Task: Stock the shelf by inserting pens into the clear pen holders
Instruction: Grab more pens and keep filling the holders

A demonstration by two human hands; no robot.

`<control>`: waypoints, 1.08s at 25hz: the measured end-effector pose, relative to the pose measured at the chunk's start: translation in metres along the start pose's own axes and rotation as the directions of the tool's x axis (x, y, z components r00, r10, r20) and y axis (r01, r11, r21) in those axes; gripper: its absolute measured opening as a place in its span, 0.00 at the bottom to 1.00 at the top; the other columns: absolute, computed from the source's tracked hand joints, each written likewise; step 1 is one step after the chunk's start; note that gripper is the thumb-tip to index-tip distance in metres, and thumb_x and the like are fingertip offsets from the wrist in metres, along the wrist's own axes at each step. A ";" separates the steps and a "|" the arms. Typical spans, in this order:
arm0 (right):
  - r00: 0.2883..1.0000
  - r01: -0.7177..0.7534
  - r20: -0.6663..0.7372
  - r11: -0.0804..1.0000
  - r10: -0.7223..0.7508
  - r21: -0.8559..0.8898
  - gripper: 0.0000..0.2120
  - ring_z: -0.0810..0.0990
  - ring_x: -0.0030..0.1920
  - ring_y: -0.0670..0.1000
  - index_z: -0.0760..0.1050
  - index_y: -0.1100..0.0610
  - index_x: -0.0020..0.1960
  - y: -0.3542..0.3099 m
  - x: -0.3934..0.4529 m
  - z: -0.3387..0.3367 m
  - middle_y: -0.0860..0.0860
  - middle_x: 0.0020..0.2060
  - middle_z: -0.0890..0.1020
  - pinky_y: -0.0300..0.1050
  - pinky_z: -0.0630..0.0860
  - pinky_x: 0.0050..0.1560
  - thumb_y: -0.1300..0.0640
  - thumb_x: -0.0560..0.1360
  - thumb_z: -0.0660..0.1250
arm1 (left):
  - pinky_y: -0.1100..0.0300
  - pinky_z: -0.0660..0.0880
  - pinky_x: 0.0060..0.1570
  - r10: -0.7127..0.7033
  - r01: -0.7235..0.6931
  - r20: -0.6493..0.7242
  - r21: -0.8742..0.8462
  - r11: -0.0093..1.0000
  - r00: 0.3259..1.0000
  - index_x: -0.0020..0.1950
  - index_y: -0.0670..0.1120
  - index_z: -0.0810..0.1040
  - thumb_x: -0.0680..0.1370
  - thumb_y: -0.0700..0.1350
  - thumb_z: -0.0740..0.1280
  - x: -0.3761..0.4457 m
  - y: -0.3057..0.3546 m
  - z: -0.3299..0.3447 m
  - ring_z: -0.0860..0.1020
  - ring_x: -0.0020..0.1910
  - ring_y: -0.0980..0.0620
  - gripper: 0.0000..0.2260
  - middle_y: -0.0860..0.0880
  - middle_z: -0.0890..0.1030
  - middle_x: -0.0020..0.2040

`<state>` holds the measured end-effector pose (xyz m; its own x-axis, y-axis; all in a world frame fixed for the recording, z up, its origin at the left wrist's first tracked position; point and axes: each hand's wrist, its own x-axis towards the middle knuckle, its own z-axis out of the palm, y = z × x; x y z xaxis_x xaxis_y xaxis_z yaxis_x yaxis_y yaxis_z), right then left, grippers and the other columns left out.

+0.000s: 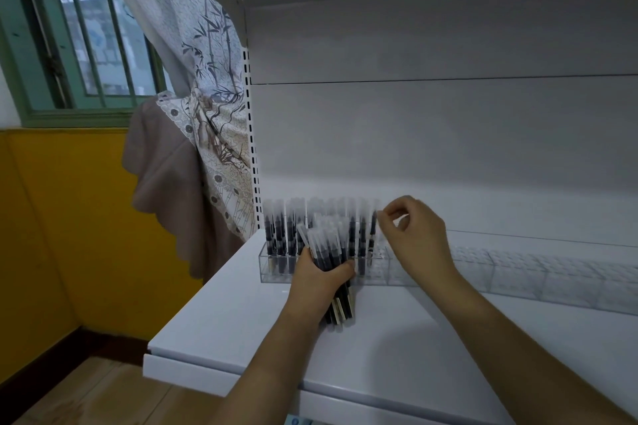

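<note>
My left hand (319, 278) grips a bundle of black pens with frosted caps (333, 254), held upright just in front of the leftmost clear pen holder (272, 267) on the white shelf (397, 348). Several pens stand in that holder with their caps up. My right hand (416, 235) pinches the cap of one pen (373, 228) at the holder's right end; whether its tip sits in a slot is hidden. A row of clear pen holders (535, 278) with no pens in them runs on to the right.
The shelf's white back panel (431, 134) rises behind the holders, and an upper shelf overhangs. A patterned cloth (207, 97) hangs beside the slotted upright at left. Beyond it are a yellow wall and a green-framed window.
</note>
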<state>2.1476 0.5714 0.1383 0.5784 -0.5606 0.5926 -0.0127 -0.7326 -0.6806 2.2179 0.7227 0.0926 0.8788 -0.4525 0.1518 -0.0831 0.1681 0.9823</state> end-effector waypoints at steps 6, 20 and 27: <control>0.914 -0.169 0.402 0.949 0.050 0.266 0.07 0.83 0.46 0.51 0.78 0.50 0.47 -0.018 -0.017 0.016 0.50 0.44 0.84 0.38 0.78 0.44 0.50 0.73 0.74 | 0.61 0.79 0.37 0.068 -0.064 0.066 -0.063 0.996 0.996 0.56 0.45 0.78 0.72 0.34 0.74 -0.005 0.004 0.001 0.84 0.40 0.51 0.15 0.44 0.85 0.45; 0.947 -0.200 0.296 0.948 0.123 0.246 0.03 0.84 0.30 0.46 0.82 0.56 0.47 -0.027 -0.004 -0.002 0.48 0.32 0.85 0.42 0.80 0.34 0.60 0.77 0.69 | 0.49 0.82 0.50 0.016 -0.014 0.040 -0.038 0.999 0.999 0.60 0.47 0.78 0.71 0.39 0.76 0.006 -0.007 -0.002 0.84 0.49 0.47 0.18 0.45 0.85 0.50; 0.998 0.039 -0.067 0.964 -0.022 0.263 0.04 0.83 0.33 0.45 0.76 0.56 0.47 -0.022 0.018 -0.021 0.49 0.35 0.84 0.34 0.80 0.38 0.56 0.79 0.67 | 0.60 0.80 0.43 -0.019 0.019 -0.003 -0.048 0.999 1.000 0.60 0.48 0.76 0.72 0.39 0.75 0.004 -0.006 -0.002 0.84 0.48 0.50 0.18 0.47 0.84 0.51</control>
<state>2.1410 0.5688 0.1729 0.5230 -0.5685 0.6350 0.2252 -0.6264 -0.7463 2.2227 0.7216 0.0875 0.8817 -0.4529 0.1324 -0.0433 0.2016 0.9785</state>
